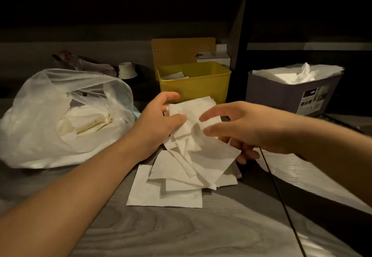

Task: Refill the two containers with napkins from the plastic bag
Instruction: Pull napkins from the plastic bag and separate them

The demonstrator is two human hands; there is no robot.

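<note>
The left hand (161,119) is pinching the fanned bundle of white paper napkins (193,136) in a tight grip; the right hand (241,127) is hovering spread, holding nothing. The ribbed yellow plastic container (195,85) is lying just beyond the bundle, nearer the left hand.

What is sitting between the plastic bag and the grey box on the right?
In the head view, the yellow container stands between the plastic bag and the grey container, with the napkins just in front.
</note>
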